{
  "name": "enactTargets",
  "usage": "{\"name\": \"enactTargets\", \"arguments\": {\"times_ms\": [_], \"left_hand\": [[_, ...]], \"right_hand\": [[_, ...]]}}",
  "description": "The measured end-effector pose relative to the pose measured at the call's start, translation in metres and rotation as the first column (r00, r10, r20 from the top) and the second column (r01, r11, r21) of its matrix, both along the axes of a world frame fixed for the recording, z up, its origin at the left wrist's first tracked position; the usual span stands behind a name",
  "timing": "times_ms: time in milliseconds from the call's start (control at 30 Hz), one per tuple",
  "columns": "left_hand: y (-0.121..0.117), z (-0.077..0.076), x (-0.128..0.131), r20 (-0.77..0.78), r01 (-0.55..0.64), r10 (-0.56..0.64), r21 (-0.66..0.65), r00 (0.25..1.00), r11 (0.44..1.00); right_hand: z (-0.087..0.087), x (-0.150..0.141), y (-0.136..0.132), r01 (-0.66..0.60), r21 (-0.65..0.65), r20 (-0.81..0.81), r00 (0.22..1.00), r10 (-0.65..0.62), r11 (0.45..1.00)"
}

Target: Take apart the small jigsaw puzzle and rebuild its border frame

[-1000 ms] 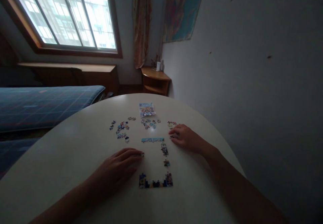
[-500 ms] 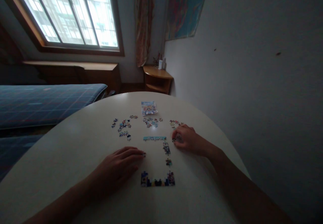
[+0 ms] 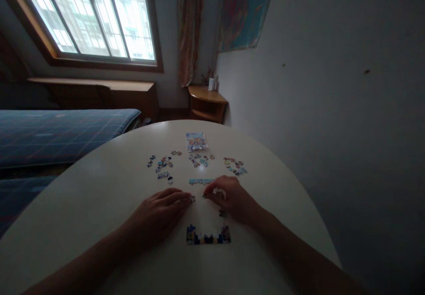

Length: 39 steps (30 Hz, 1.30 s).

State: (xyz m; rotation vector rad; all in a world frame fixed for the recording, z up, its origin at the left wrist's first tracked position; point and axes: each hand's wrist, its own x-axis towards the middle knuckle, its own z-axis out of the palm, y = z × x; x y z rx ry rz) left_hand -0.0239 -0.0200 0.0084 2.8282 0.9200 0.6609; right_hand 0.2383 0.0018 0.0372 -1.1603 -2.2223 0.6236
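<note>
A jigsaw puzzle piece (image 3: 204, 196) is pinched between the thumb and fingers of my right hand (image 3: 234, 197), just below the light-blue top strip (image 3: 201, 181). My right hand covers part of the joined pieces on the frame's right side. Low over the table, my left hand (image 3: 162, 208) has its fingers together, with their tips on another small puzzle piece (image 3: 192, 199). Nearer me lies the joined bottom row (image 3: 208, 240), with taller corners at both ends. A lone piece (image 3: 222, 213) shows under my right wrist.
Loose pieces lie in clusters at the left (image 3: 163, 164), middle (image 3: 199, 159) and right (image 3: 236, 166) of the round white table (image 3: 109, 188). Behind them is a printed packet (image 3: 196, 141). A wall (image 3: 332, 109) rises on the right; a plaid mattress (image 3: 66, 131) is at left.
My right hand has moved left from beside the right cluster to the middle of the frame, carrying a piece. My left hand and its piece have shifted slightly right and up.
</note>
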Motion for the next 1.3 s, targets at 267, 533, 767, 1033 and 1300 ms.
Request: {"name": "enactTargets", "arguments": {"times_ms": [267,533,767,1033,1300], "left_hand": [[-0.001,0.0,0.0,0.033,0.004,-0.003,-0.019,0.999,1.0],[-0.006,0.002,-0.002,-0.005,-0.016,0.016,-0.06,1.0,0.998],[-0.008,-0.001,-0.007,-0.057,-0.024,0.02,-0.068,0.998,0.997],[-0.011,0.0,-0.004,-0.067,-0.061,0.056,-0.077,0.996,0.995],[-0.011,-0.003,-0.006,-0.094,-0.121,0.115,-0.063,0.989,0.991]], "right_hand": [[-0.01,-0.029,-0.008,-0.041,0.014,0.103,0.994,0.039,0.999],[-0.016,-0.031,-0.003,-0.02,0.033,0.077,0.997,0.017,0.999],[-0.014,-0.031,-0.002,-0.04,0.056,0.101,0.994,0.034,0.998],[-0.017,-0.032,-0.003,-0.064,0.095,0.136,0.989,0.051,0.993],[-0.019,-0.028,-0.004,-0.07,0.105,0.104,0.993,0.059,0.992]]}}
